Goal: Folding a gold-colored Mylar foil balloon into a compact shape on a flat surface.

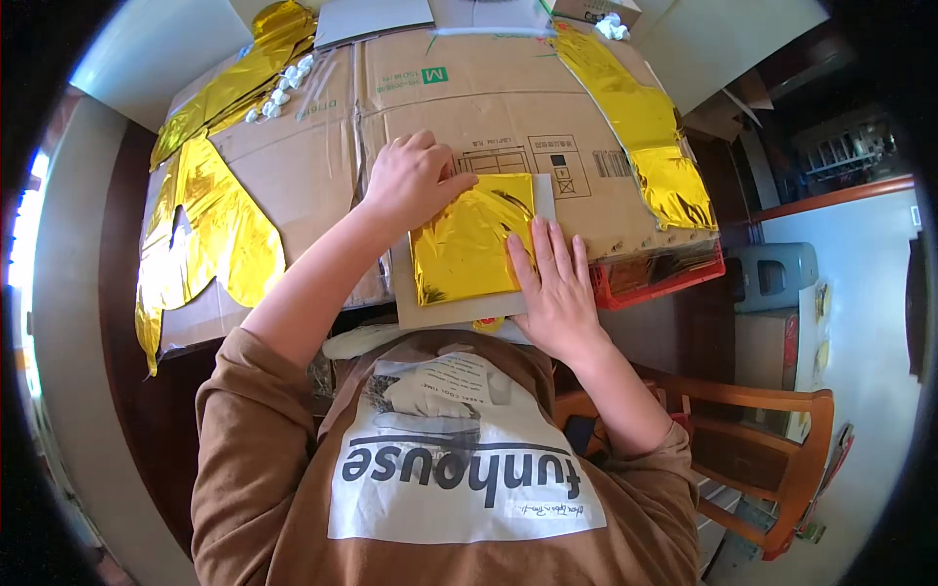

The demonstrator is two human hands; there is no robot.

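A square of shiny gold foil [469, 244] lies on a light grey board [430, 314], close in front of my body. My left hand [412, 184] rests over the foil's upper left corner. Its fingers are curled in and the thumb reaches onto the foil; whatever is under the fingers is hidden. My right hand [559, 293] lies flat, fingers stretched, across the right edge of the foil and the board. Slight creases run over the foil, with a darker crease near its upper right.
A large cardboard surface [322, 210] spreads beneath the board. Loose gold foil pieces lie at left [220, 220] and right [625, 107]. White crumpled bits [277, 96] sit at far left. A red crate [660, 278] and a wooden chair [782, 439] stand right.
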